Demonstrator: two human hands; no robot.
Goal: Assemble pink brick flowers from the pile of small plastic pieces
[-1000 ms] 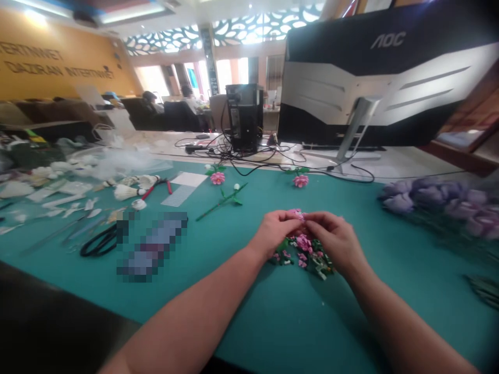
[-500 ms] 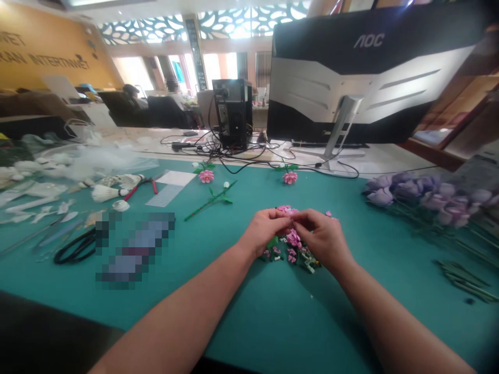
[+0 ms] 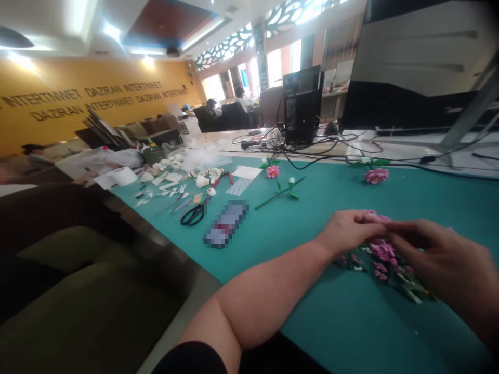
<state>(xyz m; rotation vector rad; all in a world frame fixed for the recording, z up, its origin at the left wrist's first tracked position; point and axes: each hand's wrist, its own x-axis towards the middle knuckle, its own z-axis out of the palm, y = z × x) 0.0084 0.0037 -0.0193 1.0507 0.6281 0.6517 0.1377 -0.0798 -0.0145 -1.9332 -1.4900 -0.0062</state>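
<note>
My left hand (image 3: 351, 228) and my right hand (image 3: 440, 257) meet over a heap of small pink and green pieces (image 3: 384, 262) on the teal mat (image 3: 304, 228). Both hands have their fingers pinched together on a small pink flower piece (image 3: 380, 218) held between them. The heap lies partly under my right hand.
On the mat lie two pink flowers (image 3: 272, 171) (image 3: 376, 175), a green stem with a white bud (image 3: 278, 194), black scissors (image 3: 194, 214) and a blurred flat object (image 3: 226, 224). White feathers and scraps (image 3: 175, 182) litter the left. A computer tower (image 3: 302, 104), cables and a monitor (image 3: 424, 62) stand behind.
The view has swung left, so my hands and the heap now sit at the right. The hands keep their pinch on the pink piece.
</note>
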